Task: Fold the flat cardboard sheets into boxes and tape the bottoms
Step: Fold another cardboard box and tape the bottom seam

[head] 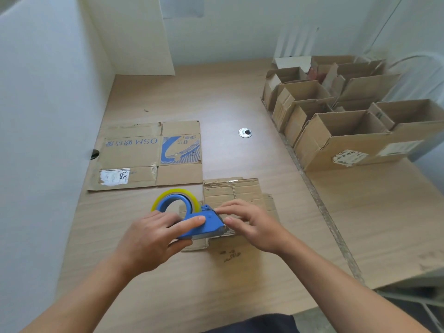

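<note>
While the tape dispenser (pixel 211 227) is gripped by the left hand (pixel 153 239), its nose is touched by the right hand (pixel 252 224), hold unclear.
A flat cardboard sheet (pixel 230 191) is seen beneath, lower centre; boxes (pixel 336 126) are ranged upper right.

Flat brown printed cardboard sheet (pixel 144 155): blue "OSM", Chinese characters beside it unclear. Torn white label (pixel 114 176) on sheet: black handwriting, illegible. White stickers on open brown cardboard box (pixel 349 157): too blurred.
</note>
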Demonstrator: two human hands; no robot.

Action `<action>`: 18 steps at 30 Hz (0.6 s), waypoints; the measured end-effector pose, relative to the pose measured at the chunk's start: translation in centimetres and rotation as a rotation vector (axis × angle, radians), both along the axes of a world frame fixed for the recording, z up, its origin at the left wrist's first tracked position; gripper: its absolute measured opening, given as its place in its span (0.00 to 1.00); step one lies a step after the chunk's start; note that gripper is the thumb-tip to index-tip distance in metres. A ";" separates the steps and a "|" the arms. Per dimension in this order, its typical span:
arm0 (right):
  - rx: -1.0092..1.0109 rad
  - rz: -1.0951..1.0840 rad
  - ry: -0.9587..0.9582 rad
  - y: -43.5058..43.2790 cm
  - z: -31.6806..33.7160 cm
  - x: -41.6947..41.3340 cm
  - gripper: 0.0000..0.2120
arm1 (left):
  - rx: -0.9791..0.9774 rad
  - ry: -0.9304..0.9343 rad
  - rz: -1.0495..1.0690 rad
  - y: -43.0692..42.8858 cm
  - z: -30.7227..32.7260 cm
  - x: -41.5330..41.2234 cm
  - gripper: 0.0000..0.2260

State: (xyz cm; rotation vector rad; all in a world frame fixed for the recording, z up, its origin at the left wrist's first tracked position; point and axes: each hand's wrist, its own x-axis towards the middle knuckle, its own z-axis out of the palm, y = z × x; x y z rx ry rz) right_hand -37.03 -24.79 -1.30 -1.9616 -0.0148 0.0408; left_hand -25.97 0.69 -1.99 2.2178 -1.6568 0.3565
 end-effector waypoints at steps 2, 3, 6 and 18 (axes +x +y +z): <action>0.085 -0.055 -0.002 0.1 0.3 0.6 0.09 | 0.000 0.015 -0.004 -0.3 0.3 0.4 0.23; 0.100 -0.086 -0.004 0.2 0.5 0.9 0.09 | 0.003 0.020 -0.012 -0.4 0.5 0.6 0.23; 0.071 -0.149 -0.027 0.2 0.9 2.0 0.10 | 0.013 0.035 -0.024 -1.0 1.4 1.4 0.22; -0.249 -0.380 -0.164 -1.0 -0.3 2.2 0.06 | 0.123 0.253 -0.015 -2.7 3.4 0.8 0.31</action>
